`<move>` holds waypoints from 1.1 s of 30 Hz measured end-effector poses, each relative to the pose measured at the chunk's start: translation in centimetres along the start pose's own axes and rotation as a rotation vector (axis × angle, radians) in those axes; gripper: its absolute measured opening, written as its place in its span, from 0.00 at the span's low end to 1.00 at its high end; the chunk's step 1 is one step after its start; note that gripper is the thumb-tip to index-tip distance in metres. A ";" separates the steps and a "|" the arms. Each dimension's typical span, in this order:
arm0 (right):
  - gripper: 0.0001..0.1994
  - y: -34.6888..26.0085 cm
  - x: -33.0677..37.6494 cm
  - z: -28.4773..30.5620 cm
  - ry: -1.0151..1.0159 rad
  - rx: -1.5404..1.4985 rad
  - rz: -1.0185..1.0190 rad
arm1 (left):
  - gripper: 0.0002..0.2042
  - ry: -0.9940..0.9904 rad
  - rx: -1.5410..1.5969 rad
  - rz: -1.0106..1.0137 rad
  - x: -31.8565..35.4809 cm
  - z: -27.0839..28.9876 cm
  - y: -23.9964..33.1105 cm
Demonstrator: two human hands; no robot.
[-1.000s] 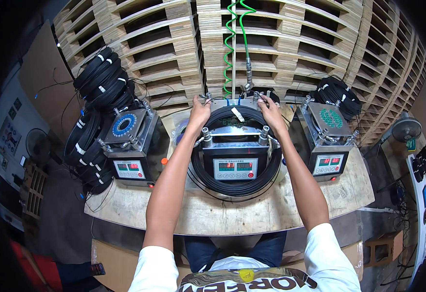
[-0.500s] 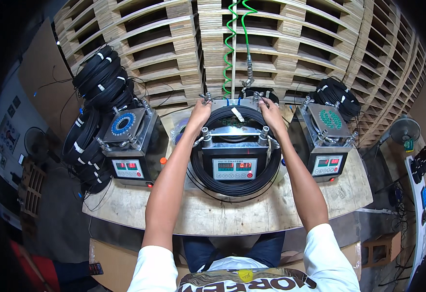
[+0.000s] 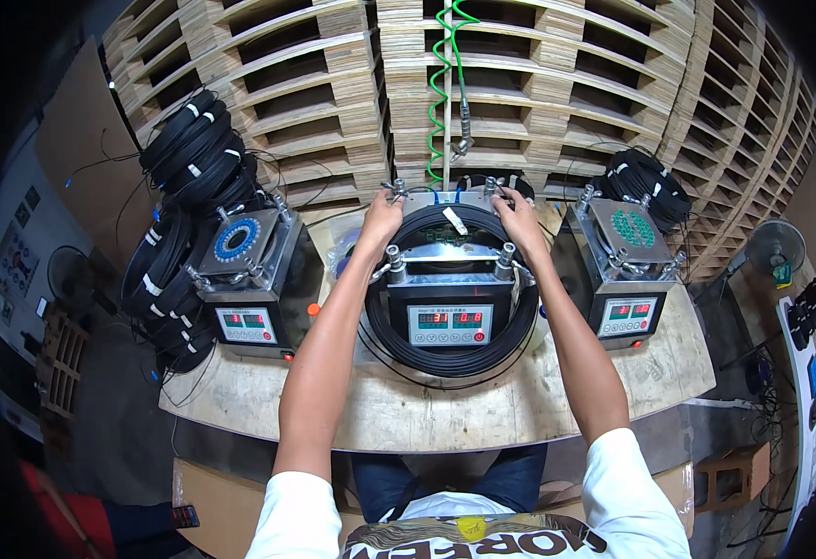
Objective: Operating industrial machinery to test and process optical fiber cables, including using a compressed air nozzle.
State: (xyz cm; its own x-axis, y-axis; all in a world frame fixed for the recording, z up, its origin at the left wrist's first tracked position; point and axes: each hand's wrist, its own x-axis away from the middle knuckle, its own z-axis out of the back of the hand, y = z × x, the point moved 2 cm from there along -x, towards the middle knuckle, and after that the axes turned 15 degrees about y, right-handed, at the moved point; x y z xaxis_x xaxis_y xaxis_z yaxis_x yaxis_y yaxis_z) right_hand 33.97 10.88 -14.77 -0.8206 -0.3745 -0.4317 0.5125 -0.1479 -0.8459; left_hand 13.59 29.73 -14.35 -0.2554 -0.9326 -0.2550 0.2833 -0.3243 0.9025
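Left hand (image 3: 384, 220): fingers gripping left rear clamp (image 3: 399, 185) | right hand (image 3: 521, 224): fingers gripping right rear clamp (image 3: 491, 185) | middle machine (image 3: 450, 324): on table (image 3: 450, 415), black cable coil (image 3: 450, 361) around its front panel

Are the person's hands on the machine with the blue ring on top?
No, the left hand and right hand are both at the rear corners of the middle machine instead.
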 end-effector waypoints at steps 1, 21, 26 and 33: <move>0.24 -0.3 0.1 0.0 -0.002 -0.001 0.000 | 0.29 -0.055 0.012 0.015 -0.1 0.1 0.0; 0.24 0.3 -0.1 0.0 -0.048 -0.079 -0.058 | 0.33 0.024 -0.010 0.008 0.1 0.3 0.4; 0.25 -0.4 0.1 0.4 -0.041 -0.037 -0.022 | 0.31 -0.099 0.023 0.059 0.1 0.1 0.6; 0.25 -0.1 0.0 0.1 -0.038 -0.118 0.073 | 0.31 -0.005 -0.021 0.026 0.5 0.4 1.0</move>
State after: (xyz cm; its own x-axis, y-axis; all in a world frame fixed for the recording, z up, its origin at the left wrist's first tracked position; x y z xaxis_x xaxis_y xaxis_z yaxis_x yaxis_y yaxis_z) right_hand 33.97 10.77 -14.61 -0.7710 -0.4152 -0.4829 0.5352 -0.0113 -0.8447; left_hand 13.37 29.04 -13.47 -0.2519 -0.9401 -0.2297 0.3089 -0.3031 0.9015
